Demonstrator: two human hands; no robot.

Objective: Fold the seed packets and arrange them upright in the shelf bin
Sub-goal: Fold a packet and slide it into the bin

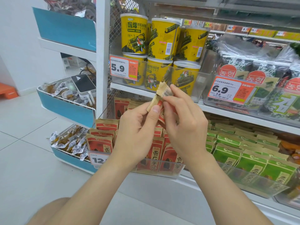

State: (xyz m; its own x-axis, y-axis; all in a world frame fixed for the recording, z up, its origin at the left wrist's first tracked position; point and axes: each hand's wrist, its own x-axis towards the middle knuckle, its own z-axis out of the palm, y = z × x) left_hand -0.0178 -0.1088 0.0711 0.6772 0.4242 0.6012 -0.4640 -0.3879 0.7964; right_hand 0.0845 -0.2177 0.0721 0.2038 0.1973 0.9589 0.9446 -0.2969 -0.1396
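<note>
A red and tan seed packet [164,93] is held up in front of the shelves, its top bent over so the barcode shows. My left hand [138,130] pinches its lower left side with thumb on the front. My right hand [185,120] grips the folded top and right side. Directly below, a clear shelf bin [162,169] holds several red seed packets [100,143] standing upright in rows.
Green packets [253,161] fill the neighbouring clear bin to the right. Yellow seaweed canisters [134,34] and seaweed packs [253,85] stand on the shelf above. A blue-fronted rack [68,109] with small wrapped snacks and a white device stands left. Tiled floor lies below.
</note>
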